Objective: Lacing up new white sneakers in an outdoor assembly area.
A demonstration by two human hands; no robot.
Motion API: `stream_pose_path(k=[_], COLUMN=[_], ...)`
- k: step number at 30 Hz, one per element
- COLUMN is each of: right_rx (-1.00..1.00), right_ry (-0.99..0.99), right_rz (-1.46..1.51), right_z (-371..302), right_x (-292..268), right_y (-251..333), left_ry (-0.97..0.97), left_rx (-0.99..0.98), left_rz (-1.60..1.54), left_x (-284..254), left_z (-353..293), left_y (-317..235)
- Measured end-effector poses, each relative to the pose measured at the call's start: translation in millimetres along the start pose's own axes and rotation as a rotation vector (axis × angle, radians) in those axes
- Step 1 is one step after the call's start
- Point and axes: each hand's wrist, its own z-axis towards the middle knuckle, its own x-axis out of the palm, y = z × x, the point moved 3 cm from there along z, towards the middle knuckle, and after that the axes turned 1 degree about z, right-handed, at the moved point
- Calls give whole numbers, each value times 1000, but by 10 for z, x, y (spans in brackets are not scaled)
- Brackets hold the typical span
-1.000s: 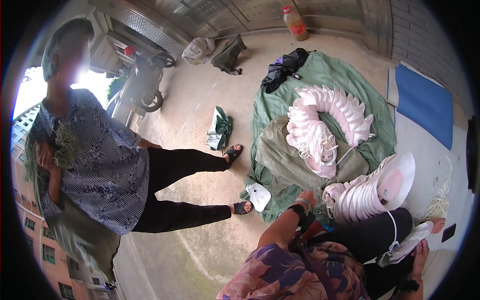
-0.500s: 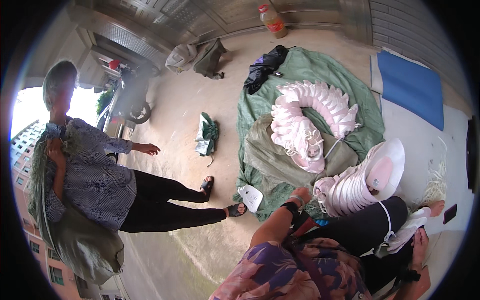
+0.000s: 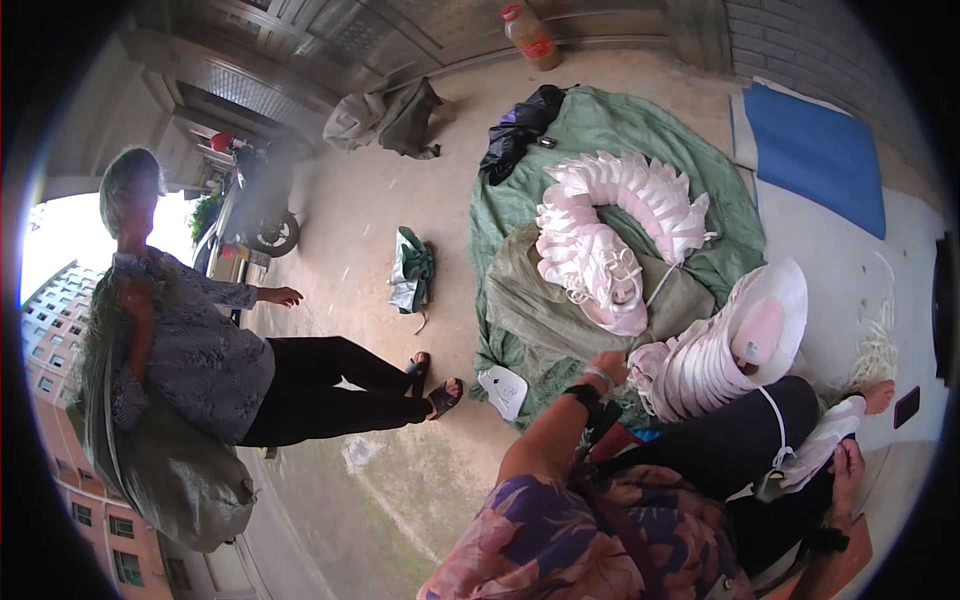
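Observation:
My left hand (image 3: 606, 368) reaches forward to the near end of a curved stack of pink and white shoe pieces (image 3: 720, 345), with its fingers at the stack's edge. A dark band sits on that wrist. Whether it grips a piece is unclear. My right hand (image 3: 848, 468) is low at the right beside my knee, closed on a white shoe piece (image 3: 815, 442) with a cord running from it. A second, longer curved stack of pink pieces (image 3: 620, 225) lies farther out on a green sheet (image 3: 600, 125).
A person stands at the left with a large green sack (image 3: 160, 470) over one shoulder and sandalled feet near a white piece (image 3: 503, 390). Also around: a small green bag (image 3: 412, 268), dark clothes (image 3: 520, 130), a bottle (image 3: 528, 35), a blue mat (image 3: 815, 155), a motorbike (image 3: 255, 205).
The view has swung, so the standing person sits farther left and smaller. That person's arm has lowered outward. My left hand stays at the stack; my right hand keeps the white piece.

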Motion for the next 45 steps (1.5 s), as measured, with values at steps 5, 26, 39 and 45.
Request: stream_pose_path(k=[5, 26, 39, 45], right_rx=[50, -129, -259, -237], right_ry=[22, -293, -345, -398], right_rz=[185, 54, -166, -220], right_z=[-113, -305, -198, -226], right_x=[54, 1, 100, 88], right_y=[231, 129, 136, 172], left_ry=[-248, 79, 30, 71], left_rx=[383, 1096, 979, 1059], left_rz=[279, -6, 46, 26], left_x=[-532, 136, 347, 303], left_z=[159, -1173, -1087, -1080], left_y=[-811, -4143, -4034, -4118])
